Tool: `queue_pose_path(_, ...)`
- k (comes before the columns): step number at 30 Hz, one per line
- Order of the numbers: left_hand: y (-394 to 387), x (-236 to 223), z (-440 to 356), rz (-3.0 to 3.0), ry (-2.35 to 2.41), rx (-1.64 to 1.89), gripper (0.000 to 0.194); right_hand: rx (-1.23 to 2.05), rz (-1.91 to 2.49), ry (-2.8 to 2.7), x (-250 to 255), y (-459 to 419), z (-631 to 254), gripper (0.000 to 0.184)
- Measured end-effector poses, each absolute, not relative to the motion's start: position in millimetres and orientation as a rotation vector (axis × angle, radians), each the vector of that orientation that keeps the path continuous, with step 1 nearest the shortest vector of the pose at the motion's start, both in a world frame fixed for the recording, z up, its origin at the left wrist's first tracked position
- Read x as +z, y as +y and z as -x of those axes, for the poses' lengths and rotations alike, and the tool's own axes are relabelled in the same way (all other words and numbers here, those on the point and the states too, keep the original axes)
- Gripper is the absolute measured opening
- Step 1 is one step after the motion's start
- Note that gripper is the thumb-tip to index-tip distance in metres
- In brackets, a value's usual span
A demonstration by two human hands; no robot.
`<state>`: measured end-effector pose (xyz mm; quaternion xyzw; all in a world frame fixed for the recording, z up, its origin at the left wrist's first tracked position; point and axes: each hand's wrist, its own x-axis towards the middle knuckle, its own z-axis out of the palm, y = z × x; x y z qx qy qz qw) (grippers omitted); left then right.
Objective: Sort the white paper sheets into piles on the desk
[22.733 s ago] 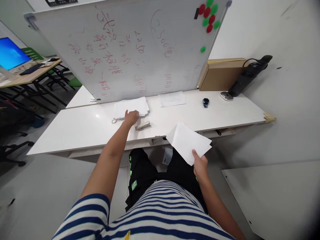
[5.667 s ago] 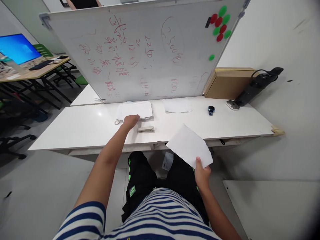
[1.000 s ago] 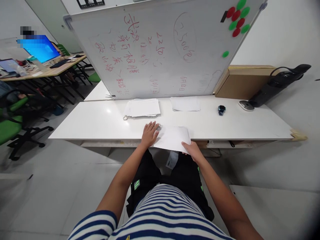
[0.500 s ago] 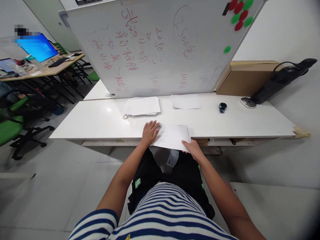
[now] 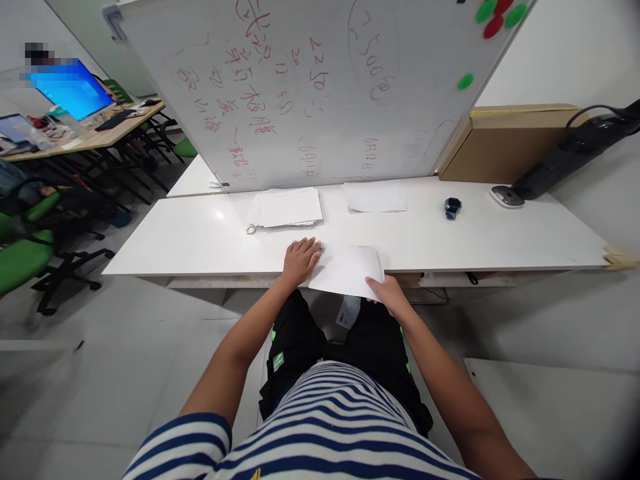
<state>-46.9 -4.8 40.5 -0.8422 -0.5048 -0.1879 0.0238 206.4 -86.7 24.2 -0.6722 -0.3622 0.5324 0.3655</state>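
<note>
A sheet or thin stack of white paper [image 5: 347, 268] lies over the front edge of the white desk, its near side sticking out past the edge. My right hand [image 5: 386, 293] pinches its near right corner, thumb on top and fingers underneath. At the far left corner of the paper, my left hand [image 5: 301, 260] rests palm down, closed over something mostly hidden. Only a small grey, shiny end [image 5: 321, 248] of that thing shows beside the fingertips; I cannot make out its kind. Behind lie a thick paper stack [image 5: 287, 207] and a thinner one [image 5: 376, 198].
A whiteboard [image 5: 320, 120] with red writing stands along the desk's back. To the right are a watch [image 5: 453, 208], a computer mouse [image 5: 507, 196], a cardboard box [image 5: 500, 153] and a dark bottle [image 5: 555, 157]. A small ring-like item [image 5: 251, 229] sits by the thick stack.
The camera view has shifted slightly, so the whiteboard sits higher in the picture. Both hands and the paper stay in nearly the same place on the desk.
</note>
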Motion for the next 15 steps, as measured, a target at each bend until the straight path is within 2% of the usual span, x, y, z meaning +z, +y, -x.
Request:
queue_pose_path(8, 10, 60, 54, 2.788, -1.286, -0.337, 0.044, 1.372, 1.73, -0.931, 12, -85, -209, 0.015)
queue_pose_path(15, 16, 63, 46, 2.785, -1.267, -0.365, 0.036, 1.382, 1.714, -0.92, 4, -85, -210, 0.018)
